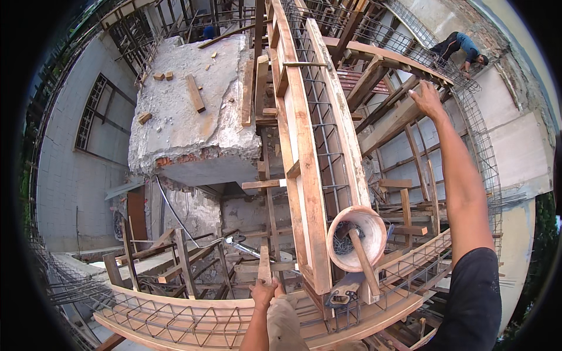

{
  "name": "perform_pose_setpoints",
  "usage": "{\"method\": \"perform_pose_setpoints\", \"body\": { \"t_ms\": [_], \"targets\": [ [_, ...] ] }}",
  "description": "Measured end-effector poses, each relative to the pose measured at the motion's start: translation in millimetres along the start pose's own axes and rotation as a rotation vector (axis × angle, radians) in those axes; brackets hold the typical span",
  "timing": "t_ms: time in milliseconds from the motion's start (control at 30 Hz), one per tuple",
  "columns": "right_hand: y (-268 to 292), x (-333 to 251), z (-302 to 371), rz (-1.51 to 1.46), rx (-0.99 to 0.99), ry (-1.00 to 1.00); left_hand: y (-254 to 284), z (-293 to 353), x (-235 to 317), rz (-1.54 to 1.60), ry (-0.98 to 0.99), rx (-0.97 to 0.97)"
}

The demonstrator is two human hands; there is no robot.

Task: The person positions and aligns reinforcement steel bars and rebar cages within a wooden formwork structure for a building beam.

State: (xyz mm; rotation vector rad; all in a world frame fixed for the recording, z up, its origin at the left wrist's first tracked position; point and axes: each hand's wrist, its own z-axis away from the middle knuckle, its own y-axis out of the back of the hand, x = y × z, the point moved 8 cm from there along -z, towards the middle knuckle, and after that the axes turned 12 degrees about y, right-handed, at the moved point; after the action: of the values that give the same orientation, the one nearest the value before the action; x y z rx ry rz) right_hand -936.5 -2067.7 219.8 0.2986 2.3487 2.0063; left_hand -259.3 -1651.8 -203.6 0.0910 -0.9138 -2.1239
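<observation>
Low in the middle, my left hand [263, 290] is closed around the lower end of a short wooden strip [264, 264], beside my trousered knee [284, 322]. My right arm stretches far to the upper right. There my right hand [428, 99] has its fingers apart with nothing in them, over a timber beam [391, 130]; contact with it cannot be made out. Between my arms, a pinkish bucket [338, 225] sits on the end of the long timber formwork [304, 193]. A wooden tool handle [364, 262] leans out of it, and dark small pieces lie inside.
Steel rebar cages [202, 320] run inside the curved formwork below me and within the long form. A broken concrete slab [222, 88] with loose wood bits stands at left. Drops open between the timbers. Another person [465, 50] crouches at the upper right.
</observation>
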Motion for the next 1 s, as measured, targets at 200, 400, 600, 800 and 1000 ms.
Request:
{"method": "perform_pose_setpoints", "body": {
  "t_ms": [200,400,600,800,1000],
  "targets": [
    [-12,6,-3,0.117,-0.064,0.069,11,13,15,-0.193,-0.068,0.000],
    [-11,9,-10,0.113,-0.123,0.078,1,-2,8,-0.231,-0.076,-0.035],
    [-17,9,-9,0.210,-0.107,0.014,0,-1,11,-0.204,-0.036,0.005],
    [-22,26,-19,0.276,-0.063,0.054,0,-3,14,-0.244,0.072,-0.071],
    [-18,2,-14,0.315,-0.008,0.146,5,-5,9,-0.222,0.072,-0.075]
  ]
}}
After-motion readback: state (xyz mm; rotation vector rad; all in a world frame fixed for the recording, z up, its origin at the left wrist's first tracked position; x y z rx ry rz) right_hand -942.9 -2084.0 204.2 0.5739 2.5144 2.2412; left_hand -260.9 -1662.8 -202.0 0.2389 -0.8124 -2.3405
